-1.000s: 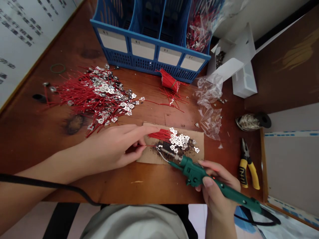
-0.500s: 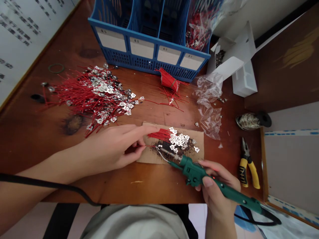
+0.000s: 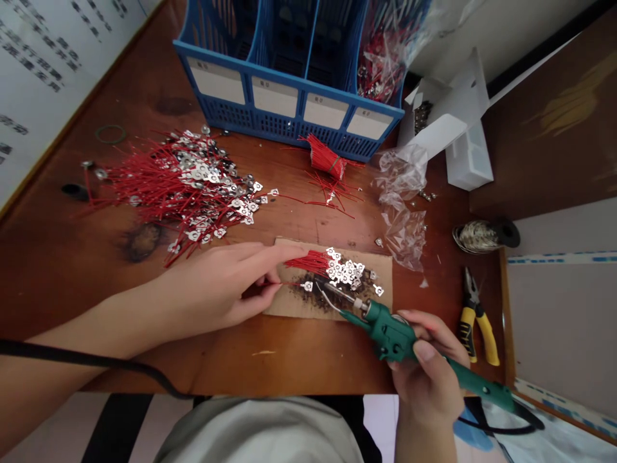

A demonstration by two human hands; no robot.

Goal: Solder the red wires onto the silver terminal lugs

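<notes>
My left hand [image 3: 245,276] pinches a short red wire [image 3: 290,283] between thumb and finger, and a metal terminal tab [image 3: 307,286] lies at the wire's far end. Its index finger stretches onto a row of red wires [image 3: 308,260] whose silver tabs [image 3: 344,269] are bunched on the scorched cardboard [image 3: 284,307]. In my right hand [image 3: 429,360] is a green soldering iron [image 3: 393,334] with a solder feed tube beside its tip. The tip sits just right of the held wire's tab, apart from it.
A large heap of tabbed red wires [image 3: 178,186] lies at the left. Behind stands a blue divided bin [image 3: 289,77]. A banded wire bundle [image 3: 328,157], plastic bags [image 3: 402,206], white boxes [image 3: 470,154], a solder spool [image 3: 482,236] and yellow-handled pliers [image 3: 477,321] are around.
My right hand has drawn the soldering iron back to the right and slightly down, uncovering the tab on the held wire. My left hand has stayed almost still.
</notes>
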